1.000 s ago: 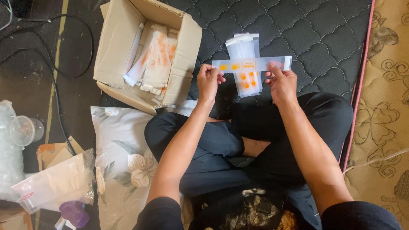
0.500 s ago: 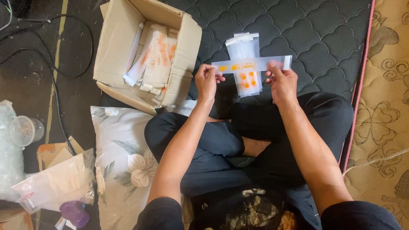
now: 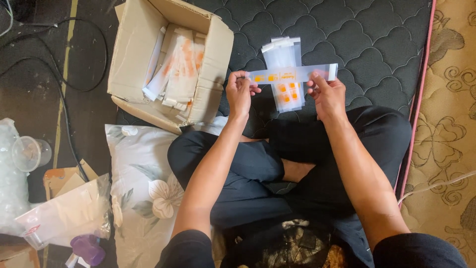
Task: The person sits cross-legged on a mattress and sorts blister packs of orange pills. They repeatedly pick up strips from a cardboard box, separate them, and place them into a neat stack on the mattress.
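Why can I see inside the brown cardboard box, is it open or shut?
Open. The brown cardboard box has its flaps folded outward, so the clear packets with orange marks piled inside show from above.

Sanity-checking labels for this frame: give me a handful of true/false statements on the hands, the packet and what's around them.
1. Both hands, left hand and right hand, hold one clear strip packet crosswise. True.
2. The cardboard box is closed. False: it is open, with packets inside.
3. A stack of clear packets lies on the dark mattress beneath the held one. True.
4. The floral pillow is inside the box. False: it lies beside the person's leg.
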